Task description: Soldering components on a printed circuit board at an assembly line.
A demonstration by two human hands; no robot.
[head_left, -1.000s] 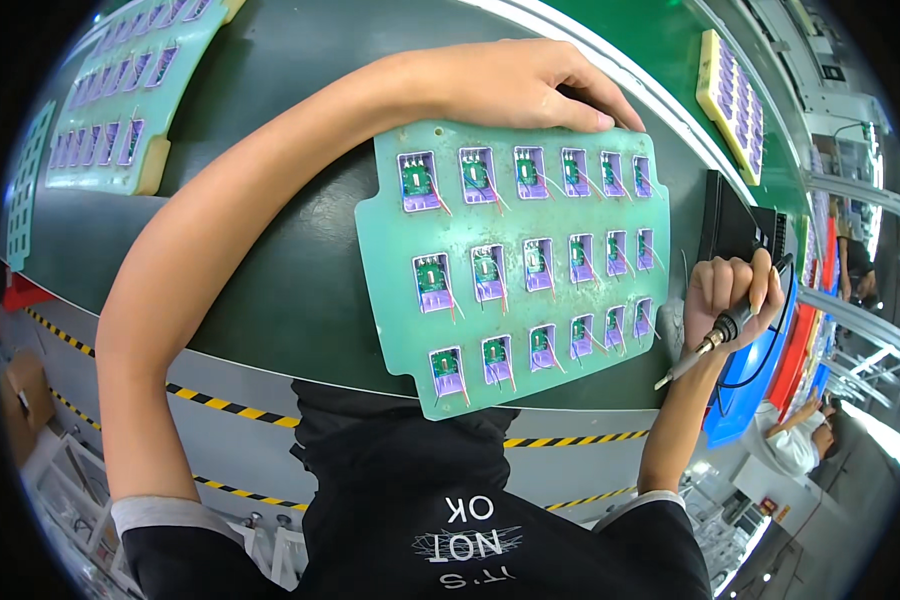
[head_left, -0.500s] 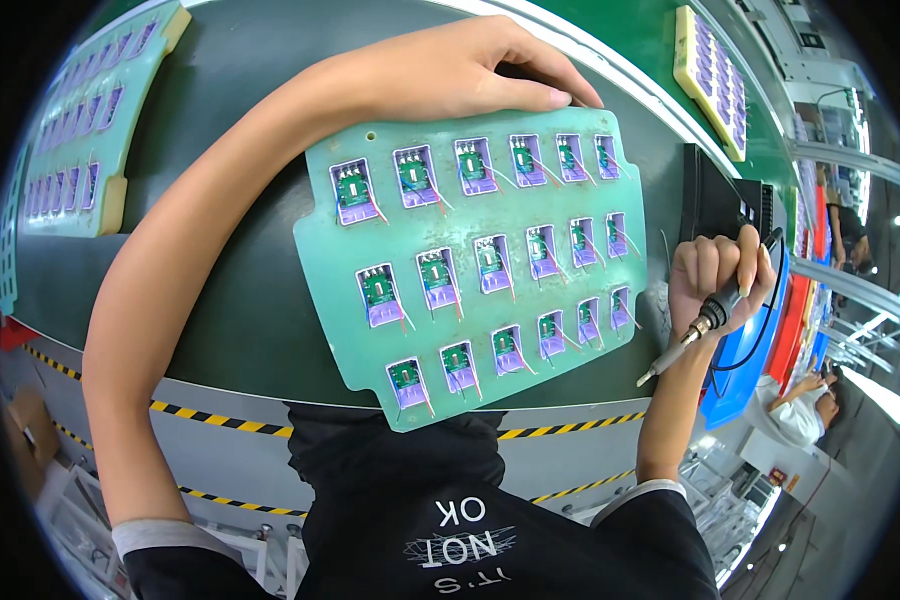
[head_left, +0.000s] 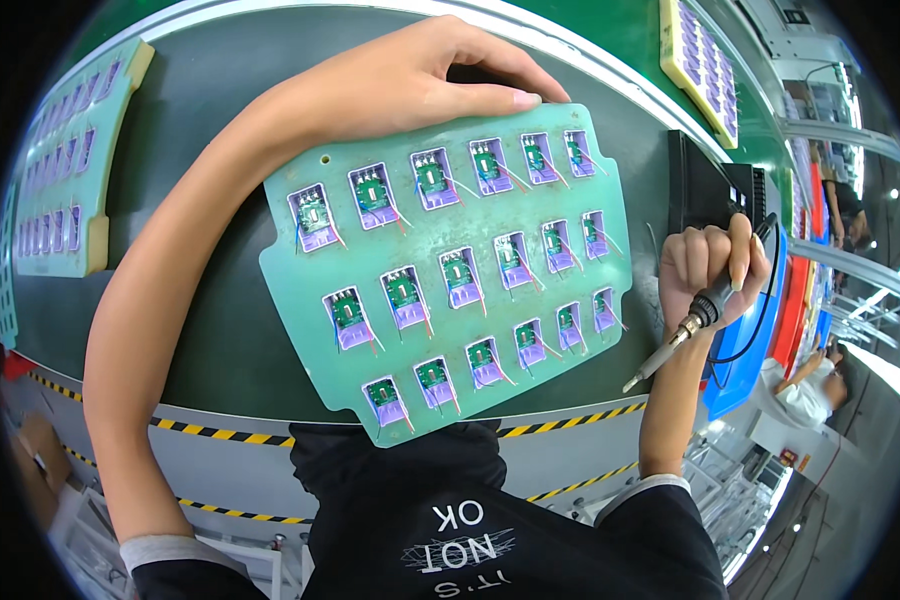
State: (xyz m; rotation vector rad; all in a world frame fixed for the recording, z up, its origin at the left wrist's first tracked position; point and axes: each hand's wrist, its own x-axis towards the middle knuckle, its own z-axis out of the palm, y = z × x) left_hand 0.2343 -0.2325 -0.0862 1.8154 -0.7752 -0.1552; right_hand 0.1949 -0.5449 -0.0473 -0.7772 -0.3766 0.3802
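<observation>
A large pale green tray (head_left: 365,255) lies tilted before me on the dark work surface, its near corner reaching past the edge. Rows of purple housings sit in its slots, each with a small green circuit board (head_left: 373,192) and thin red, blue and white wires. My left hand (head_left: 445,70) reaches around the left side and grips the tray's far edge, thumb on top, other fingers partly hidden. To the right of the tray, my right hand (head_left: 705,262) is closed around a soldering iron (head_left: 708,305). The iron's tip points down and left, apart from the boards.
Another loaded green tray (head_left: 95,190) stands at the far left, and a cream-coloured one (head_left: 705,75) at the upper right. Behind my right hand are a black box (head_left: 692,180), a blue bin (head_left: 735,375) and the iron's black cable. A co-worker (head_left: 810,395) is at the far right.
The tray has shifted left and turned slightly, with my left hand still on its edge. The soldering iron has moved a little left. The side trays also appear farther left in view.
</observation>
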